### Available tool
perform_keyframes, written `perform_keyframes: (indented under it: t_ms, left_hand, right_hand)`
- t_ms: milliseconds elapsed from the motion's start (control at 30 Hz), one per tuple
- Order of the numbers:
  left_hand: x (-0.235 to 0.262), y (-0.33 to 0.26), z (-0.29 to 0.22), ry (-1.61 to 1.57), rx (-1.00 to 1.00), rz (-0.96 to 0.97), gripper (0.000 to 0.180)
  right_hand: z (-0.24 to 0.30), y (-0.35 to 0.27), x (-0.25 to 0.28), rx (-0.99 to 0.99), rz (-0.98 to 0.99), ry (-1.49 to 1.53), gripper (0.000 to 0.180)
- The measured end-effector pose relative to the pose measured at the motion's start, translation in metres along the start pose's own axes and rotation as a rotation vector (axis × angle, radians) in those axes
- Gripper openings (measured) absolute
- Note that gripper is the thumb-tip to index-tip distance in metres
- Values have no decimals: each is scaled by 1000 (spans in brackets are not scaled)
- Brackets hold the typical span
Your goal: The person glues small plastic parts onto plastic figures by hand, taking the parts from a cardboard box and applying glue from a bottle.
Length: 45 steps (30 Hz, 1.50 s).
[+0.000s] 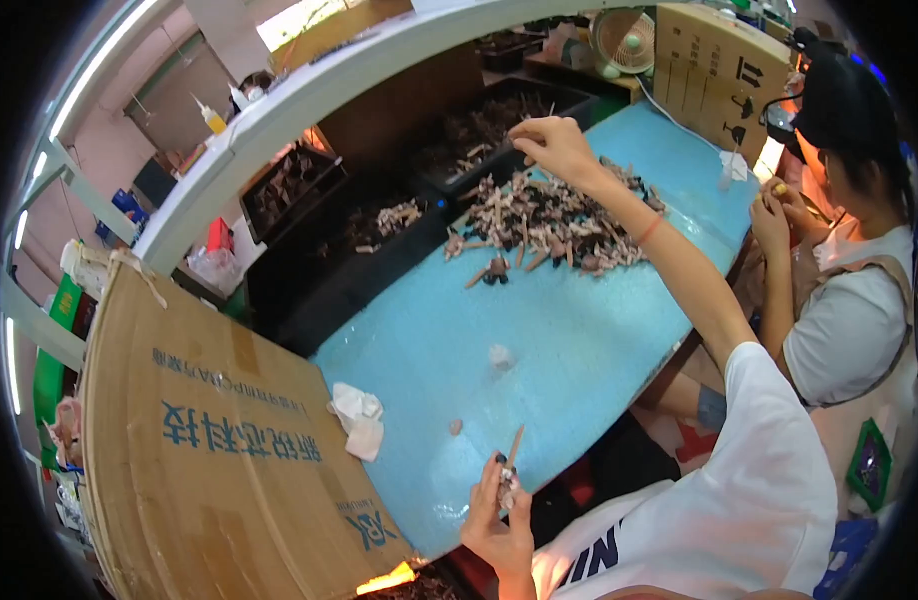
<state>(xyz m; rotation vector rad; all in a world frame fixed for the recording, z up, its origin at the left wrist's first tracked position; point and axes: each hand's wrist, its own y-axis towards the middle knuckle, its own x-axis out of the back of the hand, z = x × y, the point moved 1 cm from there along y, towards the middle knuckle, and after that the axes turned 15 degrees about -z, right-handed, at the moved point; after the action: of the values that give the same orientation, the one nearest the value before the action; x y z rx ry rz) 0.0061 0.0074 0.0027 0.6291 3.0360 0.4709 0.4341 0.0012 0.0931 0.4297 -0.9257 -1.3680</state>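
Note:
My left hand [498, 538], at the near edge of the blue table [419, 340], is closed around a small pale figure [507, 484] with dark tips and a thin wooden stick [517, 445] pointing up from it. My right hand [557, 148] is raised at the far side, over the edge of the pile of small pale and dark pieces [549, 220]. Its fingers are pinched together; whatever they may hold is too small to make out. Beyond it stands a black tray [579, 108] with more dark pieces. A small brown-and-black piece [496, 269] lies in front of the pile.
A large cardboard box [229, 440] borders the table on the left, beside a crumpled tissue [359, 415]. Black bins [309, 290] line the far left side. A metal beam [309, 90] crosses above. At right sits a co-worker [839, 300]; a fan [624, 42] stands behind.

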Motion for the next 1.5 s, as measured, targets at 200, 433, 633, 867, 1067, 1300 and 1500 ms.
perform_keyframes:
  t_ms: [200, 433, 633, 867, 1067, 1300, 1500]
  left_hand:
    - [2, 11, -19, -492, 395, 47, 39]
    - [14, 11, -11, -982, 681, 227, 37]
    - [18, 3, -10, -1221, 858, 370, 41]
    - [16, -3, -13, -1287, 893, 357, 48]
    - [16, 0, -11, -1281, 1007, 404, 34]
    - [13, -5, -13, -1362, 982, 341, 53]
    - [13, -2, -28, -625, 488, 195, 49]
  right_hand:
    - [91, -136, 54, -229, 230, 426, 15]
    - [170, -239, 82, -402, 362, 602, 31]
    - [188, -256, 93, -442, 414, 764, 41]
    - [195, -256, 97, -370, 422, 792, 42]
    - [199, -253, 93, -249, 456, 721, 36]
    - [204, -247, 97, -149, 487, 594, 30]
    - [201, -255, 104, -576, 485, 851, 55]
